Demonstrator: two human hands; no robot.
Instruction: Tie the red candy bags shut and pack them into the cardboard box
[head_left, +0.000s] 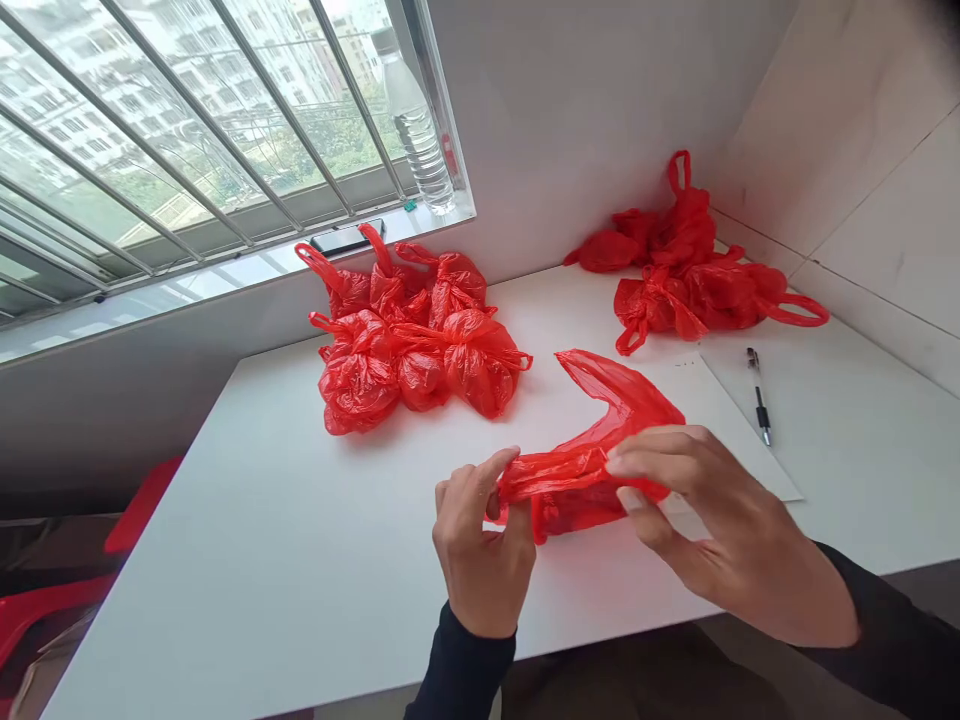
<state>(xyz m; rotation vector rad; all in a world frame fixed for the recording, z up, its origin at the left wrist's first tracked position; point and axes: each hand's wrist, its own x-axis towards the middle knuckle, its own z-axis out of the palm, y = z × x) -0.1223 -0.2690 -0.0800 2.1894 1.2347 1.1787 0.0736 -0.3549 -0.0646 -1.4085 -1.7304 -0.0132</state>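
Observation:
Between my two hands is a red plastic bag (577,480), thin and see-through, with its body gathered into a band just above the white table. One pointed flap of it spreads toward the far side. My left hand (484,550) is closed on the left end of the gathered band, thumb and fingers pinching it. At the right end, my right hand (705,510) pinches the plastic between thumb and fingers. Part of the bag, and whatever may be inside it, is hidden by folds and fingers.
Several knotted red bags (420,340) sit in a cluster by the window wall, and more knotted bags (690,270) lie in the far right corner. A white paper sheet (739,430) and a pen (759,395) are at right. A water bottle (420,130) and a phone (347,238) rest on the sill.

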